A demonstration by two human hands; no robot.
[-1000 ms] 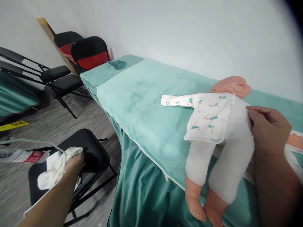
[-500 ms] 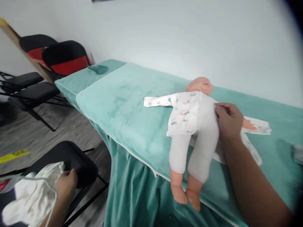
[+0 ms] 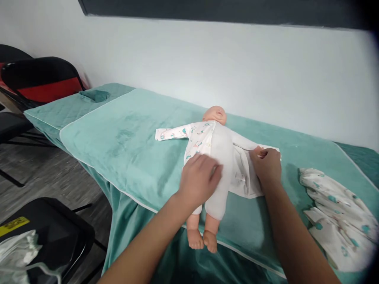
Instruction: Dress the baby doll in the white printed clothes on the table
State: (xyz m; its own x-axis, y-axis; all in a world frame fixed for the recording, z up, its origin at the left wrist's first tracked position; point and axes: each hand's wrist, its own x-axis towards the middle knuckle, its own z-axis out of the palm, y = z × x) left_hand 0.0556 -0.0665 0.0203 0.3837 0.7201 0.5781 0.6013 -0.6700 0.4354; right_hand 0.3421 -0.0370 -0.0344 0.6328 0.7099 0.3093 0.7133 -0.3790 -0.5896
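A baby doll (image 3: 219, 157) with a white cloth body lies on its back on the green-covered bed (image 3: 124, 157), feet toward me. A white printed baby shirt (image 3: 198, 138) covers one side of its chest, with one sleeve stretched out to the left. The shirt's other half lies spread beneath the doll on the right. My left hand (image 3: 201, 177) hovers over the doll's lower body, fingers loosely curled and thumb apart, with nothing visible in it. At the end of the doll's right-side arm, my right hand (image 3: 268, 165) pinches at the doll's hand (image 3: 258, 149) beside the sleeve cuff; the exact grip is partly hidden.
Printed baby clothing (image 3: 337, 213) lies crumpled on the bed at the right. A black chair (image 3: 59, 232) at lower left carries white cloth (image 3: 20, 248). More folding chairs (image 3: 47, 83) stand at the far left. A white wall (image 3: 177, 59) runs behind the bed.
My left hand has let go of the white cloth on the chair and come over the doll. My right hand has moved from the doll's side to its hand. The view has turned right.
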